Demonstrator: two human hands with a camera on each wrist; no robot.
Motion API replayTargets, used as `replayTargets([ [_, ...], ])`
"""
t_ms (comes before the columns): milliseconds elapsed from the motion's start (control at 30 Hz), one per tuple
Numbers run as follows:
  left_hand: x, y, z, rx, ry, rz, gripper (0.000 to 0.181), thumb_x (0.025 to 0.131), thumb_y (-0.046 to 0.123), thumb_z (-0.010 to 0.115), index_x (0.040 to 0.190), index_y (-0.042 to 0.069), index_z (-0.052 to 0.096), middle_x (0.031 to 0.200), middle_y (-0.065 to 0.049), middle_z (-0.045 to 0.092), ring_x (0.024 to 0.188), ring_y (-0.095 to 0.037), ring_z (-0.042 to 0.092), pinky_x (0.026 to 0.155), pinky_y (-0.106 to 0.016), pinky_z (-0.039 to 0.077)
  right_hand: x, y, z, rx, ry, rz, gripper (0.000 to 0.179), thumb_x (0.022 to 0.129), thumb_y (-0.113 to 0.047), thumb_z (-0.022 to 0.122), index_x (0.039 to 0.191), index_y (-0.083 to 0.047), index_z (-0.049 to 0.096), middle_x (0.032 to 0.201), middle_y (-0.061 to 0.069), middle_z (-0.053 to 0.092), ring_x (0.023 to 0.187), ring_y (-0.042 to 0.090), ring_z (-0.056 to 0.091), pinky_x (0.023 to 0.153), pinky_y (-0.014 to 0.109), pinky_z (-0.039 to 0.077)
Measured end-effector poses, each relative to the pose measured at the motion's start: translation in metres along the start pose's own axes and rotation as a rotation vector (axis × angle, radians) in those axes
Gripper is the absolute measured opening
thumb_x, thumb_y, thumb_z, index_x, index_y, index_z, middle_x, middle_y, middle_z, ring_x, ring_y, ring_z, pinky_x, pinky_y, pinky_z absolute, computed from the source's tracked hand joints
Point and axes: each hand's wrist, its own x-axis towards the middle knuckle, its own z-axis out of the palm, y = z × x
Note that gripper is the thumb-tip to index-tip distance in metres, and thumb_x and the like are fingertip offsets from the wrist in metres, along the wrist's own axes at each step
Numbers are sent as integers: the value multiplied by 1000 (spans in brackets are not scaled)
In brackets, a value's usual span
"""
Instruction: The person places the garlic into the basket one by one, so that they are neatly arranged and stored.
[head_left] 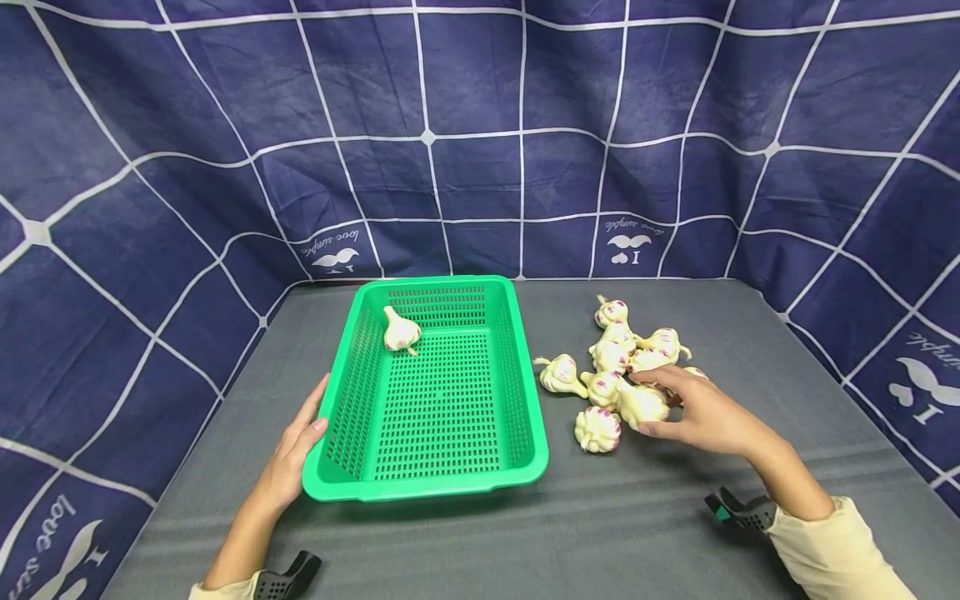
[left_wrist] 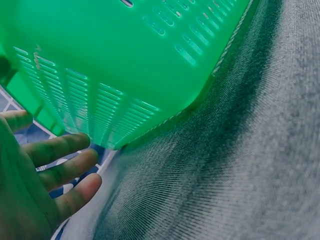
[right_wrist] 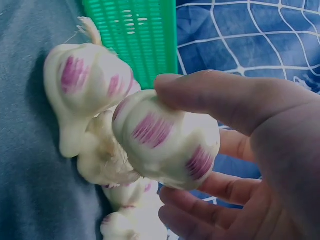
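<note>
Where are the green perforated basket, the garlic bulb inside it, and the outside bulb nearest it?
Green perforated basket (head_left: 442, 408): head view, bare floor.
Inside garlic bulb (head_left: 402, 334): head view, rounded body.
Nearest outside garlic bulb (head_left: 559, 375): head view, rounded body.

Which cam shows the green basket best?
Head: it frames the green basket end to end, with one garlic bulb inside. Left wrist gets only part of its slotted outside, close up, near the left hand. Right wrist gets just a slice, beyond the held bulb.
</note>
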Motion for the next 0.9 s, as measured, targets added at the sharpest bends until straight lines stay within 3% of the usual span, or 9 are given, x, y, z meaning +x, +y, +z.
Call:
replayTargets([
  [200, 0, 0, 0, 0, -3, 3, 54, 102, 0, 28, 156, 0, 21, 156, 3, 32, 135, 1, 36, 105, -10, 28, 7, -3, -2, -5, 9, 25, 56, 75, -18, 87, 125, -6, 64, 118, 6, 63, 86, 4, 56, 72, 31, 55],
  [400, 0, -1, 1, -18, 0, 12, 54, 102, -1, 28, 156, -1, 21, 156, 5, 33, 135, 0, 37, 105, -10, 28, 21, -12, -1, 49, 39, 36, 54, 75, -17, 87, 123, -6, 65, 118, 4, 63, 99, 13, 61, 76, 34, 57],
  [600, 0, -1, 1, -24, -11, 2, 54, 102, -1, 28, 156, -2, 19, 155, 8, 34, 134, 1, 38, 104, -10, 29, 38, -20, 4, 120, 59, 24, 52, 75, -13, 87, 122, -3, 65, 117, 5, 62, 101, 14, 61, 79, 37, 57],
  [900, 0, 1, -1, 6, 2, 16, 54, 102, -2, 29, 156, -1, 22, 157, 4, 32, 136, 0, 35, 106, -11, 27, 62, -28, 9, 181, 63, 23, 52, 76, -10, 85, 122, 0, 65, 120, 12, 62, 103, 27, 63, 81, 39, 57],
])
